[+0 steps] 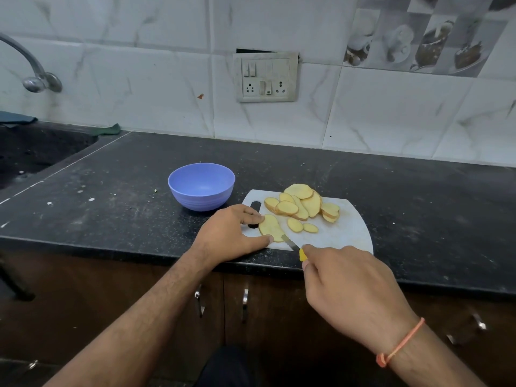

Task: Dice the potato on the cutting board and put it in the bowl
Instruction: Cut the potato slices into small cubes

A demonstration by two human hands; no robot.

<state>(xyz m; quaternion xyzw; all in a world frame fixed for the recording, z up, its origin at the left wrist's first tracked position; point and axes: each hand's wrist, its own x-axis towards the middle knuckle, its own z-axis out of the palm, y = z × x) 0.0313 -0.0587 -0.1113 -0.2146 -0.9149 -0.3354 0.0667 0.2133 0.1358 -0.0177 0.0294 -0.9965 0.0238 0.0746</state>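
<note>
A white cutting board lies at the counter's front edge. A pile of potato slices rests on its far half. One long slice lies flat at the board's left end, and my left hand pins it between forefinger and thumb. My right hand grips a yellow-handled knife, whose blade tip touches the near end of that slice. Two small slices sit loose in the middle of the board. Left of the board stands a purple bowl, empty.
The black stone counter runs left to a sunken sink under a tap. A switch and socket panel is set in the tiled wall. Cabinet doors with metal handles hang below the counter edge.
</note>
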